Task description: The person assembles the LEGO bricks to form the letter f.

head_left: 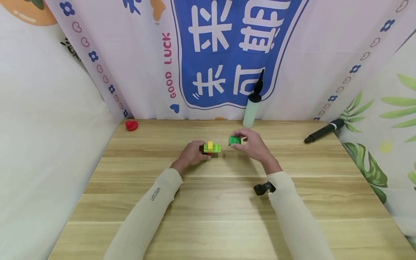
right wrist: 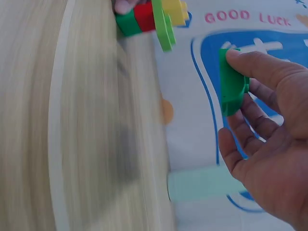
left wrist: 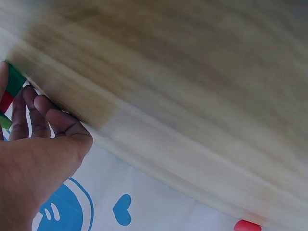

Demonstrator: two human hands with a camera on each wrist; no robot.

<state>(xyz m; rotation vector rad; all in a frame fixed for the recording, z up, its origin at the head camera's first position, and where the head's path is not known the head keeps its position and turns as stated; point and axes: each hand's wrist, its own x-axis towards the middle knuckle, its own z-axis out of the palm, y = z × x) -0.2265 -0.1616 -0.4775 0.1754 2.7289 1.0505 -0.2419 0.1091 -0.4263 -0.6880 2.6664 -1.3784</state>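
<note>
My left hand (head_left: pixel 191 153) grips a small stack of toy building blocks (head_left: pixel 216 148) near the middle of the table. In the right wrist view the stack shows a green block (right wrist: pixel 127 24) at the bottom, then a red block (right wrist: pixel 144 18), a lime plate (right wrist: pixel 163 29) and a yellow block (right wrist: pixel 175 12) on top. To the right, apart from the stack, my right hand (head_left: pixel 255 145) pinches a green block (right wrist: pixel 232 83) with a curved side between thumb and fingers, held above the table. The left wrist view catches only the stack's edge beside the left fingers (left wrist: pixel 67 122).
A red heart-shaped object (head_left: pixel 131 125) lies at the table's back left corner. A pale green bottle (head_left: pixel 251 113) with a black top stands at the back edge. On the right lies a black marker-like pen (head_left: pixel 324 130). Printed cloth (head_left: pixel 143 90) hangs behind the wooden table (head_left: pixel 214 209).
</note>
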